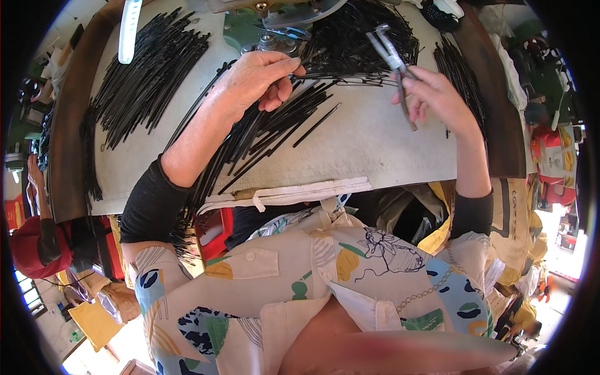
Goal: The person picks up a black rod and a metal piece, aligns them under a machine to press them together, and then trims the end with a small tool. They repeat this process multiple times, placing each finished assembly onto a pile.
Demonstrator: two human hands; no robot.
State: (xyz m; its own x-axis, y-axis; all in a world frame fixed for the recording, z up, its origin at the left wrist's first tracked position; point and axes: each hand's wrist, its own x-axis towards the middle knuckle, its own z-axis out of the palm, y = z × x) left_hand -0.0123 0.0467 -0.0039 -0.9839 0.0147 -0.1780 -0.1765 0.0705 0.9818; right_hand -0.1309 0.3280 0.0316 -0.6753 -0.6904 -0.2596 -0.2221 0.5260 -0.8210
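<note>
Over the table's middle, my left hand [265,78] is closed, thumb and fingers pinched around the end of a thin dark strip [312,57] that points right. To its right, my right hand [431,97] grips a pair of metal pliers [390,53] by the handles, with the jaws pointing up and away. Below my left hand lie several loose black strips [275,128], fanned toward the near edge. A tangled heap of black pieces [362,40] sits between the two hands at the far side.
A green-based machine with metal knobs [267,42] stands beyond my left hand. More black strips [150,69] cover the left of the pale tabletop [375,134], and another bundle [459,75] lies right. A torn white edging [294,194] runs along the front. Another person [40,247] is at far left.
</note>
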